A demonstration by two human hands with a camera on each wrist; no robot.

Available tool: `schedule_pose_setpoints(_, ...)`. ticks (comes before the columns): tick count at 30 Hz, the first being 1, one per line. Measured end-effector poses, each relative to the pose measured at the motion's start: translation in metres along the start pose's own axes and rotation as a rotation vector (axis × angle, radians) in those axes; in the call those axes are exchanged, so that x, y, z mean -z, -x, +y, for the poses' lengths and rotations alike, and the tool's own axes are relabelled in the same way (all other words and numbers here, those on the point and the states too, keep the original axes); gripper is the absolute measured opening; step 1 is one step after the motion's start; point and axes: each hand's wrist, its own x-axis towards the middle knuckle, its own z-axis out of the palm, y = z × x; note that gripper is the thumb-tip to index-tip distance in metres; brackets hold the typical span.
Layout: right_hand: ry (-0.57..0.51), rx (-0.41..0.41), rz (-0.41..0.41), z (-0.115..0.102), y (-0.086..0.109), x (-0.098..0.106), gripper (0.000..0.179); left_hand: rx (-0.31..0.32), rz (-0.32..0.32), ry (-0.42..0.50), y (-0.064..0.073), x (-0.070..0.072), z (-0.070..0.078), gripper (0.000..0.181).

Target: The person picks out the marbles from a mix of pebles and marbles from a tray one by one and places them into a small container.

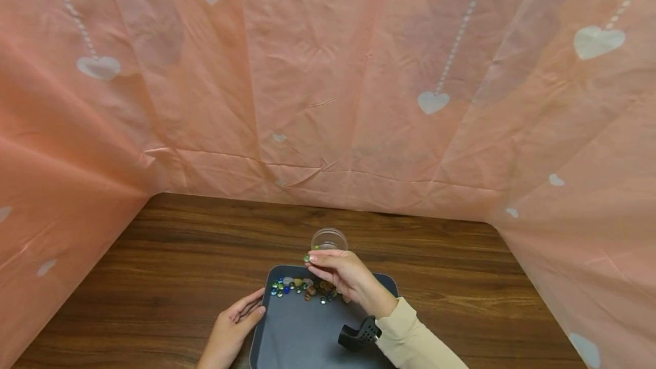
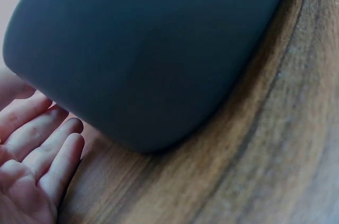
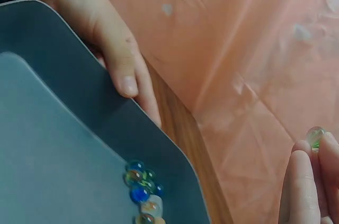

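While a person's left hand [image 1: 230,323] rests at the left wall of a dark grey tray [image 1: 302,335], its fingers loosely extended and gripping nothing, the thumb tip touches the rim. A cream sleeve [image 1: 417,337] reaches in from the right, with a black device [image 1: 360,333] at the wrist, above the tray. Farther along, glass marbles [image 1: 287,288] lie inside the tray, gathered by its far wall; blue, green and amber ones show, with a pale, whitish piece [image 3: 153,203] among them. Some are hidden beneath the right hand [image 1: 348,278], which pinches a clear green marble [image 1: 307,258] between thumb and fingers. That marble is held up just past the tray's far rim, near a clear round dish [image 1: 330,237]. The dish stands beyond the tray on the brown wood-grain tabletop [image 1: 205,255], partly covered by the hand in the head view. At the back and sides hangs a creased peach cloth [image 1: 307,73] printed with white hearts [image 1: 433,102] on dotted strings.
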Motion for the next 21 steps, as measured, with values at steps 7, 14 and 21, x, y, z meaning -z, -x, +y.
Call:
schedule_pose_setpoints(7, -0.025, 0.036, 0.041, -0.011, 0.005, 0.014, 0.025, 0.015, 0.008, -0.003, 0.001, 0.0, 0.002, 0.044)
schedule_pose_setpoints(14, 0.1, 0.108, 0.108, -0.022, -0.002, 0.022, 0.04, 0.02, 0.013, -0.002, 0.002, 0.0, 0.002, 0.045)
schedule_pose_setpoints(21, 0.292, 0.158, 0.204, -0.03, -0.009, 0.027, 0.035, 0.022, 0.014, -0.017, 0.002, 0.001, 0.003, 0.045)
